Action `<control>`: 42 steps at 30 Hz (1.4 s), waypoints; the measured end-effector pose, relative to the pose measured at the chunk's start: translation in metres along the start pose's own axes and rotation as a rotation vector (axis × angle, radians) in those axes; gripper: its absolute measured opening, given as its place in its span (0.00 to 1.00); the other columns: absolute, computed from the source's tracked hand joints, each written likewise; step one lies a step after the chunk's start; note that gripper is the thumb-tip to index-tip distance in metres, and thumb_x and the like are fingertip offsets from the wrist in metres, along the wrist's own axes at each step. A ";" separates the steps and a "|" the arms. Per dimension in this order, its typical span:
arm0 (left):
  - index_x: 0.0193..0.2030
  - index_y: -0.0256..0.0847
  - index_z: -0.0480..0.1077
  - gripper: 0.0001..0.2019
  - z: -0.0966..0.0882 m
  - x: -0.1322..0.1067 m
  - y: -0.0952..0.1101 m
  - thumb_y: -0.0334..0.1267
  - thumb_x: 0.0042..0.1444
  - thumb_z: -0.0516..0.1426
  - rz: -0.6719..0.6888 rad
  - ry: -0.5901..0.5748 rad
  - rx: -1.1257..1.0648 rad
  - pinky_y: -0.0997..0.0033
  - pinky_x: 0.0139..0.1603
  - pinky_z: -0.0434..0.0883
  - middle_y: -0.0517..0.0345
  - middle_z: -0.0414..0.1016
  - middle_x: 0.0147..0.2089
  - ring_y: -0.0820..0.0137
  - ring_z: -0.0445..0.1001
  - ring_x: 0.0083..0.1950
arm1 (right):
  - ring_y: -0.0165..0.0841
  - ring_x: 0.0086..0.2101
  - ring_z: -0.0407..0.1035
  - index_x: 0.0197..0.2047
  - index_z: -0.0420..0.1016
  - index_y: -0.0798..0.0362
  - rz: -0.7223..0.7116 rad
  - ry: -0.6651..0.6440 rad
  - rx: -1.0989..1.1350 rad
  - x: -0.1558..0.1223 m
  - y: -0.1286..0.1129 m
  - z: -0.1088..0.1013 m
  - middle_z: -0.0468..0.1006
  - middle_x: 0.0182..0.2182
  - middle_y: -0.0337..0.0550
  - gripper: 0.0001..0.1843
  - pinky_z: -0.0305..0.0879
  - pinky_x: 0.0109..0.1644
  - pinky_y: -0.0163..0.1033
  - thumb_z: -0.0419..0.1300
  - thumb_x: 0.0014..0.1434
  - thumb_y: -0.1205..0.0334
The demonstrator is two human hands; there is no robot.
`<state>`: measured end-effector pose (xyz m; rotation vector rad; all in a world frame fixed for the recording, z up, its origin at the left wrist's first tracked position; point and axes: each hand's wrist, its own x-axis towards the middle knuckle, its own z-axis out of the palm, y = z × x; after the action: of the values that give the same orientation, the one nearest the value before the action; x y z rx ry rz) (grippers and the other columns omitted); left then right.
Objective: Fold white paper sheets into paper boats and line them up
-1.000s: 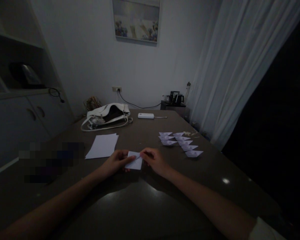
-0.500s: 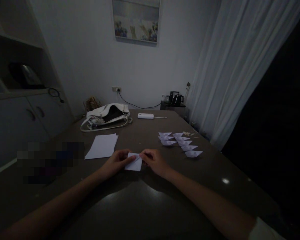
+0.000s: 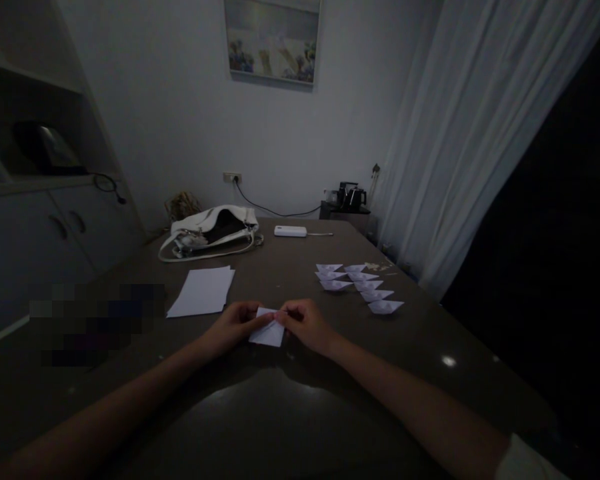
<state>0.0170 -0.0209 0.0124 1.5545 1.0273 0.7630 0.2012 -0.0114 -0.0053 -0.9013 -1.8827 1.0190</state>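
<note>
A small folded piece of white paper (image 3: 267, 335) is held just above the dark table, in front of me. My left hand (image 3: 236, 325) grips its left side, thumb laid across the face of the paper. On the right side my right hand (image 3: 305, 325) pinches the upper edge, with its thumb close to the left thumb. The fingers behind the paper are hidden. Several folded paper boats (image 3: 373, 295) stand in two rows to the right of my hands. Left of them lies a stack of white paper sheets (image 3: 201, 292).
A white handbag (image 3: 215, 230) lies at the table's far left. Near the far edge is a white power bank (image 3: 291, 231) with a short cable. Small tan scraps (image 3: 379, 267) lie beyond the boats. A black kettle (image 3: 354, 198) stands on a low cabinet behind the table.
My right thumb has slid left along the paper, closer to the left thumb. The paper has tilted slightly and sits a little lower. Both hands keep their hold.
</note>
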 end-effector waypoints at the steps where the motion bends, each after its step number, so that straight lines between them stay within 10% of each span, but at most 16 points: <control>1: 0.31 0.35 0.71 0.19 0.000 0.001 -0.001 0.52 0.45 0.62 -0.002 -0.015 0.000 0.76 0.26 0.63 0.58 0.74 0.28 0.71 0.70 0.27 | 0.25 0.20 0.60 0.23 0.68 0.57 -0.005 0.005 -0.001 0.000 -0.001 0.000 0.65 0.17 0.35 0.15 0.54 0.23 0.29 0.56 0.57 0.58; 27: 0.24 0.34 0.67 0.20 -0.012 0.004 -0.006 0.52 0.51 0.58 0.036 0.006 0.078 0.78 0.21 0.58 0.60 0.69 0.20 0.76 0.64 0.20 | 0.25 0.20 0.60 0.24 0.68 0.57 -0.028 0.143 0.069 0.007 0.010 -0.006 0.66 0.18 0.36 0.18 0.54 0.23 0.30 0.56 0.56 0.50; 33: 0.50 0.40 0.62 0.21 -0.006 0.003 -0.003 0.44 0.51 0.60 0.228 0.109 0.006 0.71 0.34 0.69 0.60 0.74 0.34 0.69 0.73 0.34 | 0.25 0.20 0.60 0.26 0.68 0.57 0.022 0.154 0.130 0.010 0.014 -0.008 0.66 0.18 0.35 0.19 0.55 0.23 0.30 0.57 0.55 0.48; 42: 0.47 0.39 0.66 0.17 -0.001 -0.002 -0.002 0.42 0.52 0.59 0.356 0.094 0.245 0.61 0.48 0.69 0.51 0.74 0.47 0.61 0.72 0.48 | 0.24 0.20 0.63 0.47 0.65 0.53 0.026 0.026 0.299 0.006 0.016 -0.001 0.70 0.22 0.34 0.18 0.57 0.23 0.29 0.59 0.55 0.55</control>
<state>0.0150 -0.0218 0.0107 1.9606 0.9492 0.9902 0.2030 0.0012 -0.0172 -0.7597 -1.6450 1.2584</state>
